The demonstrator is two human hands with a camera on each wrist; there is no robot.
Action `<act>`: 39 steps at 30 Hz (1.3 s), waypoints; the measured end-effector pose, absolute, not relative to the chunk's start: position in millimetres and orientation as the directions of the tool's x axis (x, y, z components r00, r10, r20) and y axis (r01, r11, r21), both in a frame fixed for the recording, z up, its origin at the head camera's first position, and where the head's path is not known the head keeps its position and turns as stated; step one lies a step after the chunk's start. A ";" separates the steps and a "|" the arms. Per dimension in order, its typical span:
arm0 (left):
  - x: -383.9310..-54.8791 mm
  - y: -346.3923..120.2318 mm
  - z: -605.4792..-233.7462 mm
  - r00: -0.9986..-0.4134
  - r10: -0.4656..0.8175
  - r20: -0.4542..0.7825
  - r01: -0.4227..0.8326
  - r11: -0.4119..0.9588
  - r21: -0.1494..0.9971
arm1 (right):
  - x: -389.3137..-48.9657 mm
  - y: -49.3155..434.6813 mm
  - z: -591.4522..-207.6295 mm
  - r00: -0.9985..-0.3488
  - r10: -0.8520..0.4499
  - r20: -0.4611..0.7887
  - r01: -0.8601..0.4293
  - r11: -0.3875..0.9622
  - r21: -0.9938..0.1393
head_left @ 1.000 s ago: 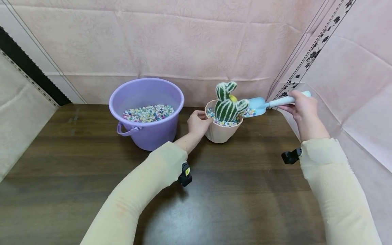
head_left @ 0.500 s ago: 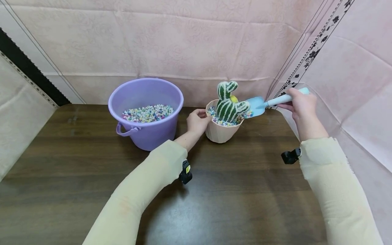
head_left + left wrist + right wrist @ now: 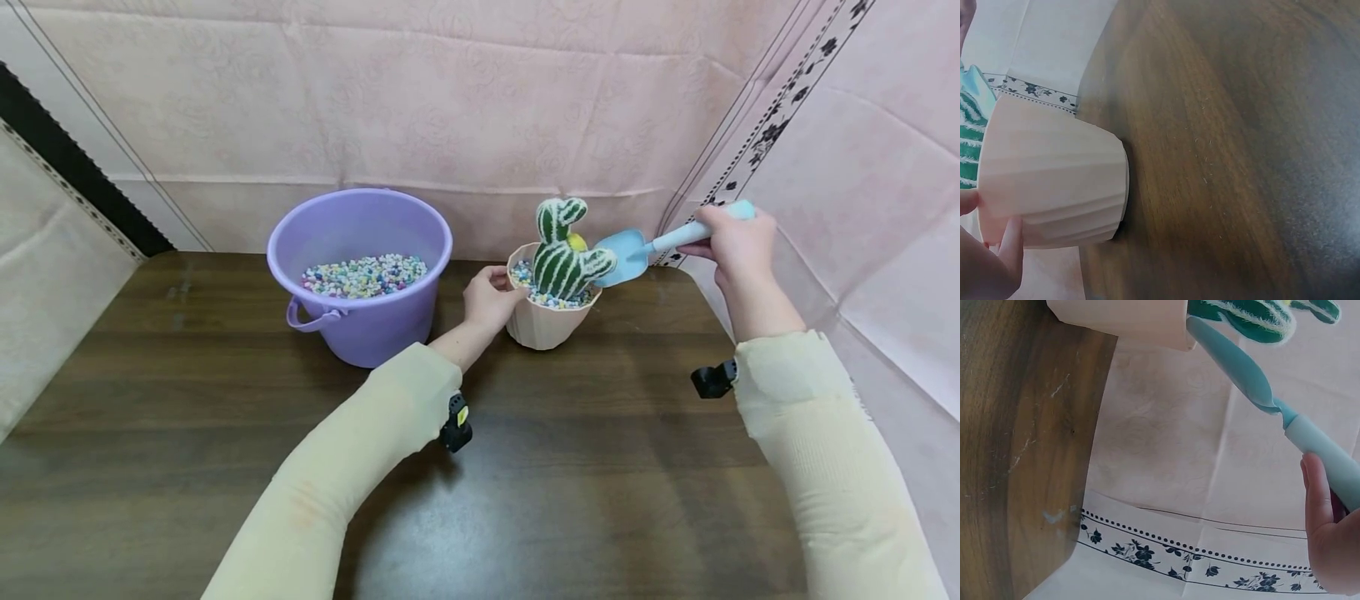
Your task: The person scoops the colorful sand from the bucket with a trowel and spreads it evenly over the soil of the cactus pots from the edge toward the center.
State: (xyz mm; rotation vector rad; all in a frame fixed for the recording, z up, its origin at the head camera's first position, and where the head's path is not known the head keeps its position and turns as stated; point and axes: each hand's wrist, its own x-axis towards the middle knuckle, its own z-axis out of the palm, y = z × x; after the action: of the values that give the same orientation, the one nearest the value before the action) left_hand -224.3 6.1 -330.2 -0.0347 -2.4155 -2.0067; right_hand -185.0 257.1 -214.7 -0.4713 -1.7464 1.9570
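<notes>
My right hand [image 3: 742, 242] grips the pale handle of a small blue trowel [image 3: 625, 254]. The trowel slants down to the left, its tip at the right rim of a cream flowerpot [image 3: 546, 325]; the right wrist view shows the blade [image 3: 1238, 365] meeting that rim. My left hand [image 3: 489, 302] pinches the pot's left rim, thumb against the outer wall in the left wrist view. Inside the pot stands a green and white striped fuzzy cactus [image 3: 558, 271] with a yellow ball behind it. Coloured beads [image 3: 566, 300] surround its base.
Left of the pot stands a purple bucket [image 3: 375, 325], partly filled with coloured beads [image 3: 365, 277], its handle hanging at the front. Both stand toward the back of a brown wooden table [image 3: 570, 467]. Pale cloth [image 3: 465, 108] hangs behind and on both sides.
The trowel's handle has risen, so the blade slopes more steeply toward the pot. Beads seen on the blade earlier no longer show there. The pot has shifted slightly right with my left hand.
</notes>
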 end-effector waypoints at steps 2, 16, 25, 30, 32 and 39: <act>-223.9 5.2 -329.9 -1.000 0.016 0.015 0.018 0.185 0.983 | -185.0 255.2 -213.6 -0.831 0.551 0.073 -0.124 -0.057 -0.991; -221.3 -0.3 -326.4 -1.000 0.002 0.007 0.008 0.222 0.975 | -183.4 252.5 -211.9 -0.839 0.541 0.062 -0.107 -0.053 -0.993; -218.4 -6.3 -321.2 -1.000 0.006 -0.001 0.001 0.222 0.975 | -180.8 254.8 -208.7 -0.836 0.546 0.061 -0.136 -0.097 -0.986; -215.8 -13.2 -305.9 -0.996 0.005 0.085 0.084 0.194 0.977 | -177.8 263.0 -200.9 -0.820 0.571 0.050 -0.169 -0.156 -0.973; -213.9 -16.6 -295.6 -0.991 0.002 0.134 0.132 0.179 0.975 | -176.4 266.5 -196.9 -0.805 0.592 0.032 -0.177 -0.188 -0.966; -207.2 -34.8 -252.0 -0.971 0.076 0.227 0.233 0.081 0.969 | -173.0 279.8 -181.3 -0.754 0.654 -0.064 -0.259 -0.385 -0.886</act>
State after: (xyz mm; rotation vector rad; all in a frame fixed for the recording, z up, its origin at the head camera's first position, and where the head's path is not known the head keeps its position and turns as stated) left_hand -207.2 -34.8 -252.0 -0.3191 -2.2200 -2.0288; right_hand -173.0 279.8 -181.3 -0.5549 -1.2769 2.1570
